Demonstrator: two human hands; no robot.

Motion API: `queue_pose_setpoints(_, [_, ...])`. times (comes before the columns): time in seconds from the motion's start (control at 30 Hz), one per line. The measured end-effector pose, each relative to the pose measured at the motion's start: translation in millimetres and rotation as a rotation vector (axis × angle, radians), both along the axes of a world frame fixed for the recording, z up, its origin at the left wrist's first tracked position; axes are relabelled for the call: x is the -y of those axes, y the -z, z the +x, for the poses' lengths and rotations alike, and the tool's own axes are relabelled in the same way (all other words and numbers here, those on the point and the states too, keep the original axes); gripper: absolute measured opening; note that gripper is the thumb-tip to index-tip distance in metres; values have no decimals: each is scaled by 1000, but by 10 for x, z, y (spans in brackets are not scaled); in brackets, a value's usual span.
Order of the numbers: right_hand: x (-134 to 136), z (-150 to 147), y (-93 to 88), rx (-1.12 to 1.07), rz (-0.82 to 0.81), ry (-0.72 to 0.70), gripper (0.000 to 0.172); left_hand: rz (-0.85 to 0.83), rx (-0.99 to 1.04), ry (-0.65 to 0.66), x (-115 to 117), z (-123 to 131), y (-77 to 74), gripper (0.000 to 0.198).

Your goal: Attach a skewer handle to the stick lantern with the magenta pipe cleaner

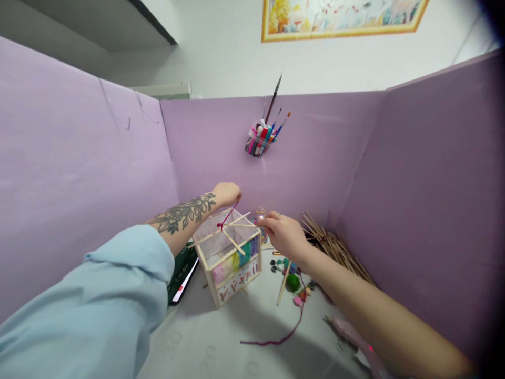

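A small box (232, 263) built of wooden sticks and paper stands on the white table, with coloured panels on its sides. Crossed wooden sticks (232, 230) lie over its open top, bound by a dark pink string (228, 217). My left hand (226, 193) is closed in a pinch on the upper end of that string, above the box's far corner. My right hand (283, 233) is closed on the right end of one of the crossed sticks, just right of the box.
Purple foam boards wall in the table on three sides. A cup of pens and brushes (260, 139) hangs on the back board. A bundle of wooden sticks (335, 245), pom-poms (292, 283), a loose string (284, 331) and a phone (182, 273) lie around the box.
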State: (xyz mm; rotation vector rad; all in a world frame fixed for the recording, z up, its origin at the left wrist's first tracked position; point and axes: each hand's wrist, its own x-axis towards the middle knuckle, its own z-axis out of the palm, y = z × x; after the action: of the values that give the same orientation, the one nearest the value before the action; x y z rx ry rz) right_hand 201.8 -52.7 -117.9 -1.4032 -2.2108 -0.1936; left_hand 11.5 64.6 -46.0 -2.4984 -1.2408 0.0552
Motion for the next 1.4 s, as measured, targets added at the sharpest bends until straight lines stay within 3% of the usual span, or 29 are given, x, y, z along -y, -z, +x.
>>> queue_pose_setpoints(0.4, [15,-88,-15,209,-10,81,25,-9,-7,6,27,114,-88,25])
queue_pose_setpoints(0.67, [49,-96,-14,156,34,108,30,-23,11,-31,-66,102,-60,26])
queue_pose_setpoints(1.4, [13,-107,53,60,229,23,22,-13,43,-1,-7,78,-10,26])
